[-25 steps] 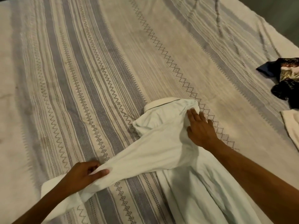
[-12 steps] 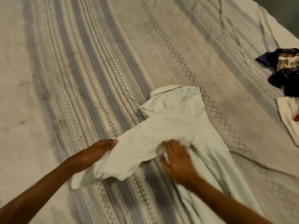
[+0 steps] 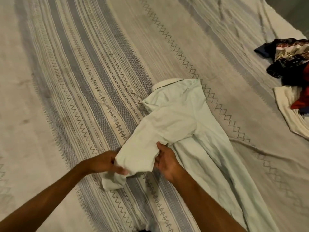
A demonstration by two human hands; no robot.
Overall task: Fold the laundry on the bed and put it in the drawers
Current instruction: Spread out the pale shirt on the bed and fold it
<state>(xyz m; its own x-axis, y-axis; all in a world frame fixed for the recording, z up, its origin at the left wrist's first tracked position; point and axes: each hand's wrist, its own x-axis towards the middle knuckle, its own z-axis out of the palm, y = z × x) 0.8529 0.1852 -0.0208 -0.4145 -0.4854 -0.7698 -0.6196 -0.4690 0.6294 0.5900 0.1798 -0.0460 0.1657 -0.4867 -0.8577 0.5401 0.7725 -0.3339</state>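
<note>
head | left hand [image 3: 104, 162] and right hand [image 3: 164, 160] both pinch the sleeve [image 3: 138, 158] of the pale shirt [image 3: 180, 118], whose body lies on the bed [image 3: 83, 64] beyond the grip | advice: keep sleeve taut, lay flat across back, smooth crease

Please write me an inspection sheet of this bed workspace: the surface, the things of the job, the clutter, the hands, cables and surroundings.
Surface: bedspread, pale with grey stripes and zigzag bands, some wrinkles at the right.
Job's things: pale shirt lying flat, collar away from the person; its sleeve is lifted and doubled over between the hands.
Clutter: dark patterned clothes and a cream garment with something red on it, heaped at the right edge, unfolded.
Hands: left hand grips the sleeve's fold; right hand holds the sleeve's other edge.
Cables: nothing seen.
Surroundings: dark strip beyond the bed at the top right; drawers not in view.
</note>
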